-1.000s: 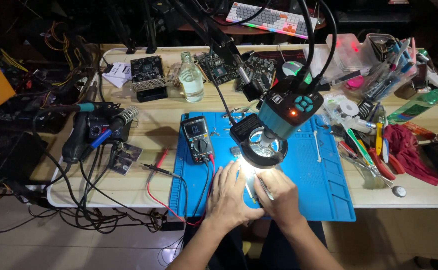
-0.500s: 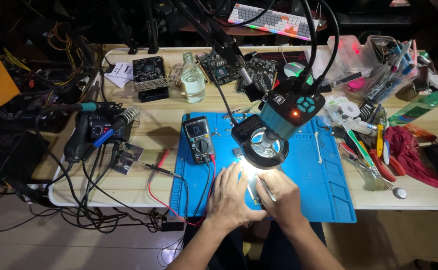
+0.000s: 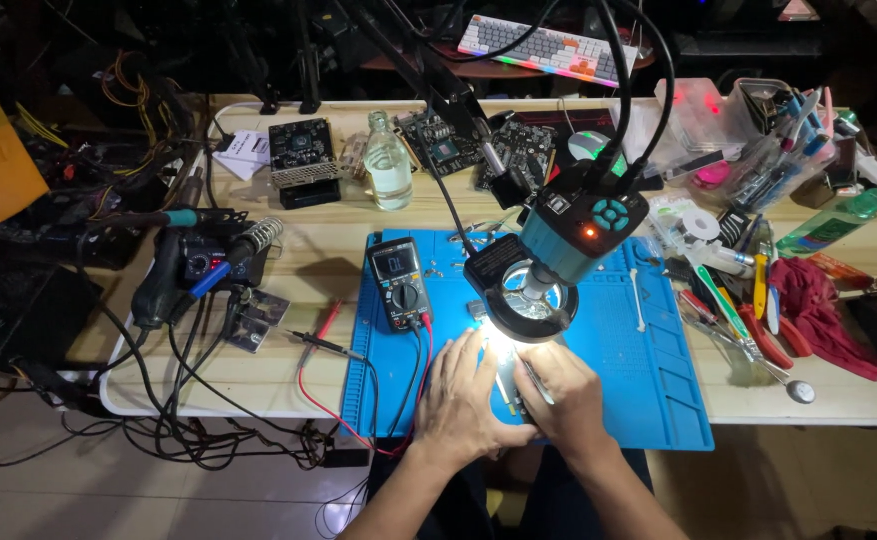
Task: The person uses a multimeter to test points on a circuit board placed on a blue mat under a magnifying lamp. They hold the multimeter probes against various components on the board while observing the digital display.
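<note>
Single head-worn view, steeply downward and fairly near, over the cluttered workbench [image 3: 289, 385].

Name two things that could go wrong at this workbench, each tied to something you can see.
The right hand holds tweezers close under the microscope ring light; lifting could knock it. The multimeter leads trail beside the left hand and might snag, dragging the meter across the blue mat.
</note>
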